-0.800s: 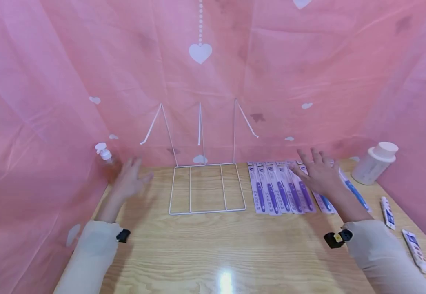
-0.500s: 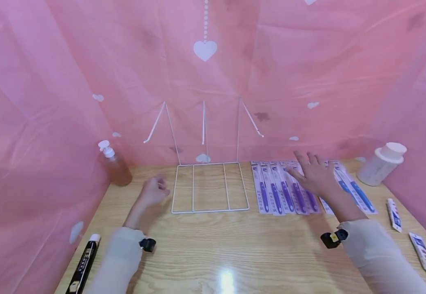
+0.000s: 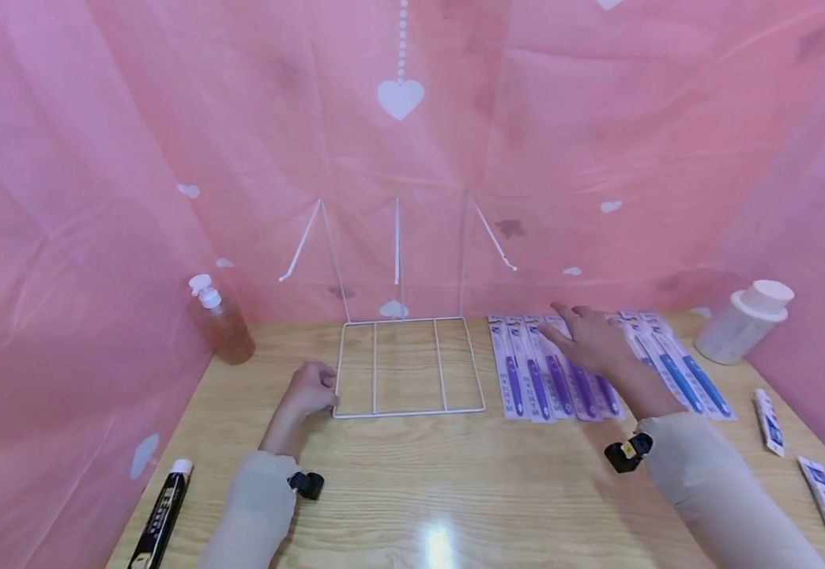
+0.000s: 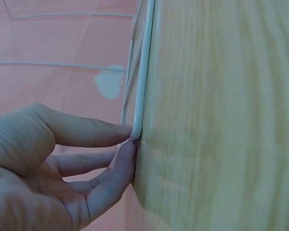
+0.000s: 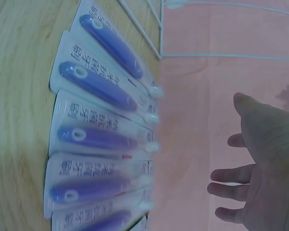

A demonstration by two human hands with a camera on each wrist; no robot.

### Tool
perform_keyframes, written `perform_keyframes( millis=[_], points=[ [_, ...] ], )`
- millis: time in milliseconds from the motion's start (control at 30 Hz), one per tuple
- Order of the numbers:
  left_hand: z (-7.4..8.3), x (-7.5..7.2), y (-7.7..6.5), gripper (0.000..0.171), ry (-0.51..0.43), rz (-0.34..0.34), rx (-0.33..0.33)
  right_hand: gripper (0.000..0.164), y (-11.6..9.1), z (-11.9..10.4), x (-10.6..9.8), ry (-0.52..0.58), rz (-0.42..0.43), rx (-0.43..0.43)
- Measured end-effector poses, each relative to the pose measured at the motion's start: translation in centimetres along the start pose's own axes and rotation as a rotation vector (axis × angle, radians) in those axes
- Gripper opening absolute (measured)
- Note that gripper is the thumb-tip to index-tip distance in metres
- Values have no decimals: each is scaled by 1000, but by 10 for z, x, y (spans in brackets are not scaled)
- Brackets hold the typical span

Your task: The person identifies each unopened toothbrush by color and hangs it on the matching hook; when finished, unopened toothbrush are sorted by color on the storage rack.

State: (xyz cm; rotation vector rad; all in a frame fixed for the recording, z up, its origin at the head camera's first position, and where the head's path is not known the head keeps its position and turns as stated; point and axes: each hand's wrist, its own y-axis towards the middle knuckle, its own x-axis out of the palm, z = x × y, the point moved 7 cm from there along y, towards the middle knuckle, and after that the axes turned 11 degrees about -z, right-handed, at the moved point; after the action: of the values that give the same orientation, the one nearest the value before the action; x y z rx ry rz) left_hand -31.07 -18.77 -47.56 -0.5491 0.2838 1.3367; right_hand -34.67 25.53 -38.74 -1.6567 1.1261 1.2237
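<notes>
A white wire rack with three upright hooked prongs stands on the table against the pink cloth. My left hand is at its front left corner. Up close in the left wrist view, the thumb and a finger of that hand pinch the end of the white rod. Over the row of packaged toothbrushes hovers my right hand, its fingers spread and holding nothing. The right wrist view has this hand apart from the purple-handled toothbrushes; it hides part of the row in the head view.
An amber pump bottle stands at the back left, and a black tube lies at the left edge. To the right are a white bottle and two small toothpaste tubes. Pink cloth walls the back and sides.
My left hand has come right from near the pump bottle and taken hold of the rack's corner. The right hand has shifted slightly left over the toothbrushes. The head view has shifted a little.
</notes>
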Motion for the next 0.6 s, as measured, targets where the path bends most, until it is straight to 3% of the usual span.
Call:
perform_keyframes(
  millis=[233,467,600],
  points=[
    [0,3,0,54,31,0,10,67,26,-8,11,-1,10,-6],
    [4,4,-1,58,35,-6,0,55,54,-26,27,-120,26,17],
    [9,5,-2,57,35,-16,12,49,65,-29,35,-95,22,14]
  ],
)
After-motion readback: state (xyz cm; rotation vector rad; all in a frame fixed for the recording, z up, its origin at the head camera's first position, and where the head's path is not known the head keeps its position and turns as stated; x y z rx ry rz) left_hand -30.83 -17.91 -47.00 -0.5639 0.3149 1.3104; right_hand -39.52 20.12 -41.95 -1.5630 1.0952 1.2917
